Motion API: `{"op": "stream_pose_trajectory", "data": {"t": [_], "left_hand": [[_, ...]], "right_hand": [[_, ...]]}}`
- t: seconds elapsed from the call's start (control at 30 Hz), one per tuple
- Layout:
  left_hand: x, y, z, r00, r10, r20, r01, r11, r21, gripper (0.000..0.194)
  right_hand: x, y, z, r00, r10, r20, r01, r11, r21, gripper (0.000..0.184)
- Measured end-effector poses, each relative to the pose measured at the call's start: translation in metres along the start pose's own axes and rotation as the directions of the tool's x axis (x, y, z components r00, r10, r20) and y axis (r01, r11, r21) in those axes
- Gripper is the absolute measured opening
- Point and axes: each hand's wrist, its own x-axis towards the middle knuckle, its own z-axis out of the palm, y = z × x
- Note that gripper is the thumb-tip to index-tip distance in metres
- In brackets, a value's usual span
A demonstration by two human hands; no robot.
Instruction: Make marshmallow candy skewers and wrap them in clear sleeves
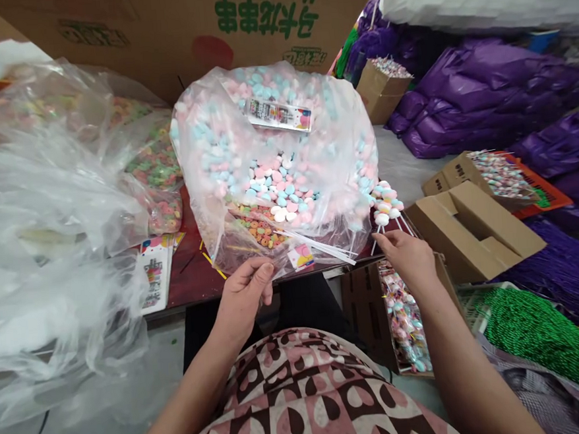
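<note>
My right hand (pixel 407 256) is at the table's right edge, thumb and fingertips closed on the white stick of a marshmallow skewer. A small pile of these marshmallow skewers (pixel 386 200), in pink, white and blue, lies just beyond the fingers. My left hand (pixel 247 287) hovers by the front edge with thumb and fingers pressed together; what they hold, if anything, is hidden. Between the hands, a large clear bag (pixel 333 128) bulges with pastel candies (pixel 282 184). Colourful ring candies (pixel 258 226) and several white sticks (pixel 321 246) lie at its near opening.
Clear bags of ring candies (pixel 154 160) crowd the left, beside printed packets (pixel 155 272). A big carton (pixel 168 40) stands behind. Below my right arm sits a box of wrapped skewers (pixel 402 308). Further right are an open carton (pixel 473 230), green strands (pixel 530 332) and purple bags (pixel 479 91).
</note>
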Motion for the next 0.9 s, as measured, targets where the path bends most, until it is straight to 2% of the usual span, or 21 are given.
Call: {"op": "stream_pose_trajectory", "data": {"t": [0.1, 0.27, 0.37, 0.47, 0.57, 0.6, 0.63, 0.7, 0.77, 0.9], "left_hand": [[0.001, 0.002, 0.000, 1.000, -0.015, 0.016, 0.018, 0.985, -0.174, 0.025], [0.004, 0.004, -0.011, 0.997, -0.033, 0.063, 0.054, 0.925, -0.376, 0.024], [0.005, 0.001, -0.019, 0.995, 0.002, 0.104, 0.042, 0.908, -0.416, 0.020], [0.006, -0.002, -0.027, 0.991, 0.049, 0.122, 0.010, 0.897, -0.443, 0.021], [0.006, -0.003, -0.032, 0.991, 0.088, 0.103, -0.034, 0.896, -0.443, 0.025], [0.006, -0.002, -0.034, 0.990, 0.099, 0.096, -0.048, 0.900, -0.433, 0.027], [0.006, -0.001, -0.035, 0.990, 0.107, 0.090, -0.060, 0.906, -0.420, 0.028], [0.005, -0.001, -0.038, 0.991, 0.108, 0.078, -0.070, 0.920, -0.385, 0.030], [0.004, -0.001, -0.041, 0.993, 0.101, 0.059, -0.074, 0.933, -0.353, 0.032], [0.004, -0.004, -0.046, 0.988, 0.140, 0.073, -0.110, 0.942, -0.316, 0.028]], "right_hand": [[0.006, -0.008, 0.006, 0.999, 0.030, 0.026, -0.030, 1.000, -0.009, 0.039], [0.008, -0.004, 0.012, 0.998, 0.036, -0.054, -0.030, 0.994, 0.102, 0.031], [-0.003, 0.000, 0.009, 0.984, 0.033, -0.174, 0.019, 0.958, 0.287, 0.033], [-0.019, -0.005, 0.002, 0.967, 0.022, -0.253, 0.134, 0.801, 0.584, 0.028], [-0.037, -0.017, -0.005, 0.964, -0.075, -0.255, 0.256, 0.520, 0.815, 0.018], [-0.044, -0.021, -0.007, 0.959, -0.128, -0.251, 0.282, 0.445, 0.850, 0.015], [-0.049, -0.026, -0.009, 0.953, -0.183, -0.240, 0.296, 0.408, 0.864, 0.012], [-0.061, -0.033, -0.012, 0.933, -0.296, -0.206, 0.316, 0.398, 0.861, 0.008], [-0.070, -0.039, -0.014, 0.902, -0.397, -0.167, 0.341, 0.424, 0.839, 0.005], [-0.076, -0.044, -0.019, 0.811, -0.566, -0.150, 0.450, 0.439, 0.778, 0.010]]}}
